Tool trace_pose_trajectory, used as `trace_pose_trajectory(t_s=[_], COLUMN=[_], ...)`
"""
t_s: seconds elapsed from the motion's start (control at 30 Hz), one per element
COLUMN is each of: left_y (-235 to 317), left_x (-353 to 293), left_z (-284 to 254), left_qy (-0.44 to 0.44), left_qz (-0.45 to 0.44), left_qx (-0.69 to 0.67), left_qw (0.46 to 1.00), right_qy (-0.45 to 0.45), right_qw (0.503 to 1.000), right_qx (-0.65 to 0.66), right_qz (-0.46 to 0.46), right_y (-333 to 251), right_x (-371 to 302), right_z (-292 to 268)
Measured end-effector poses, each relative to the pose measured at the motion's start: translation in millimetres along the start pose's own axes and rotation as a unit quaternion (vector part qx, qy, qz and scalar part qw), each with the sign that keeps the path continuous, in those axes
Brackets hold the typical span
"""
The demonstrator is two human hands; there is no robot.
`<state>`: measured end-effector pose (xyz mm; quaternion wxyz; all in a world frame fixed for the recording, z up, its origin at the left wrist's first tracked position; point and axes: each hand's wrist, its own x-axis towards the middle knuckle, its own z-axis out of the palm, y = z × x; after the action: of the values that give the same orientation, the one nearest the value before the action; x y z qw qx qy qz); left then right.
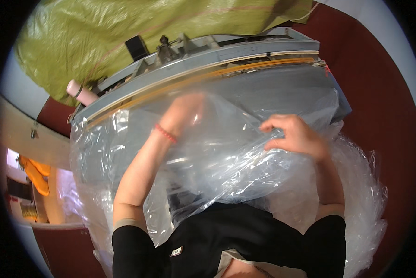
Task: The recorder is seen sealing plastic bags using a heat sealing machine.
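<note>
A large sheet of clear plastic film (245, 171) lies crumpled over a grey work surface (282, 83) and hangs down in front of me and on both sides. My left hand (192, 109), below a red bead bracelet, is over the middle of the surface at the film. It is smeared by motion, so its fingers do not show clearly. To the right, my right hand (293, 134) is at the film's raised fold, its fingers curved and its thumb held apart from them. I see nothing gripped between them.
Behind the surface runs a long grey metal frame (194, 62) with an orange strip (226, 72). A black flat device (136, 47) and a pink bottle (82, 92) stand along it. Yellow-green woven sheeting (124, 23) covers the back. Orange gloves (35, 173) show at left.
</note>
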<state>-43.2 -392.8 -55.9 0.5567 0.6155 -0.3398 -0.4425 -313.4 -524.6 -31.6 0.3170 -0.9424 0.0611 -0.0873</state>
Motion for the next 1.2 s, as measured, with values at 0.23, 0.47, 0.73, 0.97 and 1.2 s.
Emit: trace_pose_trajectory(t_s=[0.23,0.47,0.73,0.97,1.2], left_y=[-1,-3,-10,-13,-10], left_x=[11,10,10,17,18], left_z=[30,34,39,43,52], left_qy=[0.03,-0.08,-0.073,-0.073,-0.078], left_qz=[-0.048,-0.034,0.063,-0.015,-0.026], left_qx=[-0.103,0.001,0.061,0.101,0.101], left_qw=[0.993,0.996,0.993,0.992,0.991], right_qy=[0.298,0.308,0.24,0.392,0.294], right_qw=[0.948,0.909,0.82,0.887,0.91], right_qx=[-0.098,0.277,0.484,0.242,0.281], right_qz=[-0.047,0.054,0.188,0.022,0.078], right_y=[4,35,55,54,69], right_x=[43,75,60,66,67], right_z=[44,53,34,19,5])
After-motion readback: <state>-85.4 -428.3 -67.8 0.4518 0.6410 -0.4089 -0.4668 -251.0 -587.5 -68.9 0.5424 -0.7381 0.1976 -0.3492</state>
